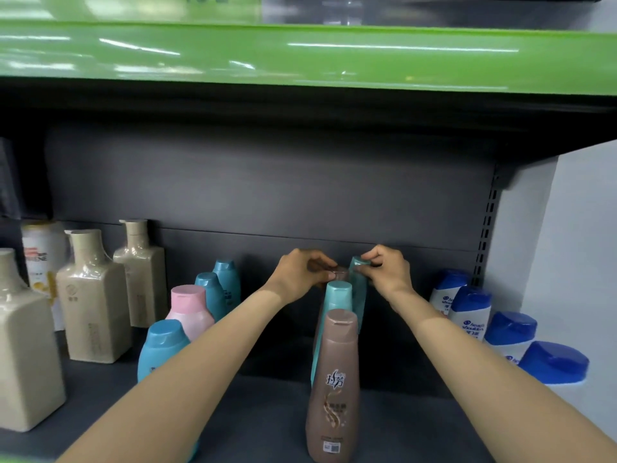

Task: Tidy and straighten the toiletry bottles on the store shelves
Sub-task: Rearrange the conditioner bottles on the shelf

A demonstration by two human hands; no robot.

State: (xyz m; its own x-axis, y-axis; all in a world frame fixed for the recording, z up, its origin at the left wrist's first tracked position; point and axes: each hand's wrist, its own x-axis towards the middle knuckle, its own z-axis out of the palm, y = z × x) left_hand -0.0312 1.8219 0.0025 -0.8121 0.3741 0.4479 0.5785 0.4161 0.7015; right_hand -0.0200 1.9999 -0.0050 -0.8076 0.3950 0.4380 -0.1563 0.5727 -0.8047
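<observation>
A row of bottles runs back from the shelf's front: a brown bottle [334, 389] in front, a teal bottle [338, 295] behind it. At the back, my left hand [302, 269] pinches the cap of a second brown bottle [338, 271], mostly hidden. Beside it my right hand [389, 267] pinches the cap of a rear teal bottle [358, 279], which leans slightly. Both arms reach deep over the dark shelf [260, 426].
Beige square bottles [93, 302] stand at the left, with blue bottles [160, 349] and a pink bottle [190, 305] beside my left arm. White bottles with blue caps [510, 332] line the right. A green shelf [300, 58] hangs overhead.
</observation>
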